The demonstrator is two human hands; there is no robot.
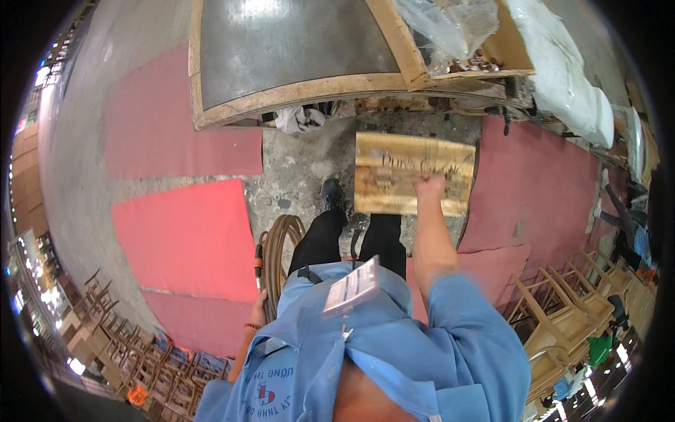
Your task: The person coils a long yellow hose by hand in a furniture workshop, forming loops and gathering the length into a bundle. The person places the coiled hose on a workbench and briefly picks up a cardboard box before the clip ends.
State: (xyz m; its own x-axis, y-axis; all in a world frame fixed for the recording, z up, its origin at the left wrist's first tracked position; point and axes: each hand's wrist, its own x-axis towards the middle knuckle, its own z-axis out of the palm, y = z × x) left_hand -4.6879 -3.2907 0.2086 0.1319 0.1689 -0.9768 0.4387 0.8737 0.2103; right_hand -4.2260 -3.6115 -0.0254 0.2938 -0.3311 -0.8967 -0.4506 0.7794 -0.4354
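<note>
My right hand (430, 186) is closed on a wooden box (373, 172), a shallow-looking, light yellow-brown piece with dark handwriting along its upper part. It is held out in front of my right leg, above the floor. Low at my left side, my left hand (260, 307) is partly hidden by its angle and my shirt. A coil of brown hose (285, 243) hangs right beside that hand, with the fingers seemingly around it. From the same hand a slim orange-and-black handled piece (259, 260) points forward; its kind is unclear.
Ahead stands a wood-framed table with a grey metal top (295, 46). On its right corner sits a wooden bin (517, 63) with plastic bags and small parts. Red mats (190, 235) lie on the concrete floor. Wooden chairs (555, 316) stand behind me on both sides; people are at far right.
</note>
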